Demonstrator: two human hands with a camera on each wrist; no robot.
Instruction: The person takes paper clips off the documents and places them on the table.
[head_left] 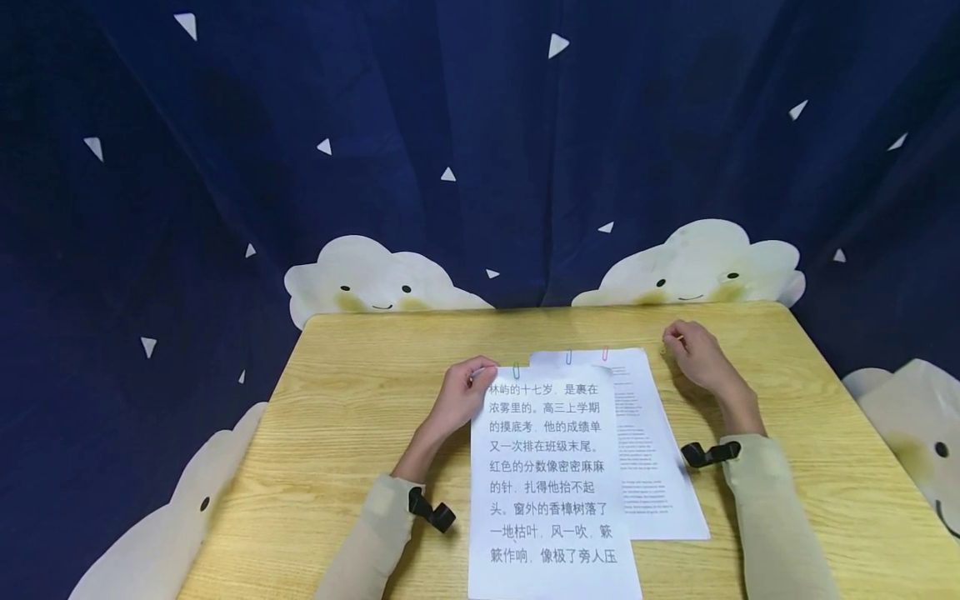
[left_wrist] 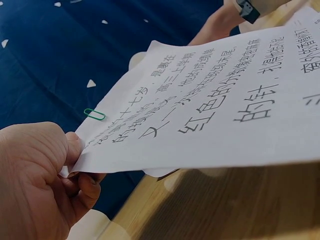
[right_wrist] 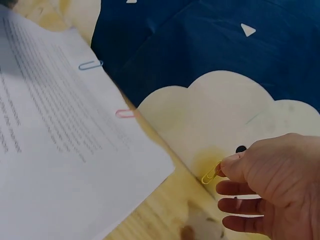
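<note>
My left hand pinches the upper left corner of a white sheet with large printed Chinese characters. A green paper clip sits on that sheet's top edge, close to the thumb. Between thumb and forefinger my right hand pinches a yellow paper clip, its other fingers held apart. That hand is just right of a second sheet with small print, which lies partly hidden under the first. Along the second sheet's top edge are a blue paper clip and a pink paper clip.
Everything is at a light wooden table. Behind it hangs a dark blue curtain with white triangles and smiling clouds. Each wrist wears a black strap-on camera, the left one close to the front sheet's left edge.
</note>
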